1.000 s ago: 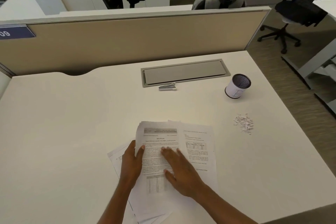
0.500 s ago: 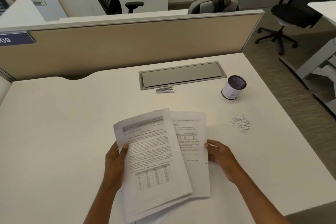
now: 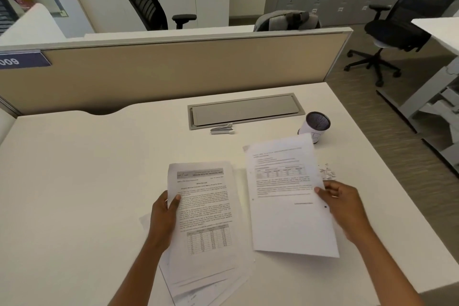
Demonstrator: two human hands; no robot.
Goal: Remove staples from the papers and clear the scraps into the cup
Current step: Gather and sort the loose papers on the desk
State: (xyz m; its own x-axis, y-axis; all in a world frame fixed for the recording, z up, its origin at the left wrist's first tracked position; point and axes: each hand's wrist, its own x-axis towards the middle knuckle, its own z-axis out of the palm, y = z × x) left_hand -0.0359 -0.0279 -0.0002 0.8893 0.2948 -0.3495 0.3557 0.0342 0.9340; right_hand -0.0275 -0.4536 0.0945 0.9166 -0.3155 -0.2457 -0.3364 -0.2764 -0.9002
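Observation:
My left hand [image 3: 165,216] grips the left edge of a stack of printed papers [image 3: 206,218] at the desk's front middle, thumb on the top sheet. My right hand [image 3: 345,206] pinches the right edge of a separate printed sheet [image 3: 285,196] and holds it lifted, to the right of the stack. A small pile of white paper scraps [image 3: 327,173] lies on the desk, partly hidden behind that sheet. The white cup [image 3: 315,126] with a dark inside stands beyond, its base covered by the sheet's top corner. A silver staple tool [image 3: 221,129] lies farther back.
A grey cable flap [image 3: 244,110] is set into the white desk [image 3: 74,181] near the beige partition [image 3: 173,72]. The desk's right edge runs close to the cup and scraps. Office chairs stand beyond the partition and to the right.
My right hand took the right-hand sheet and pulled it away to the right and up from the stack. My left hand kept its hold on the stack's left edge.

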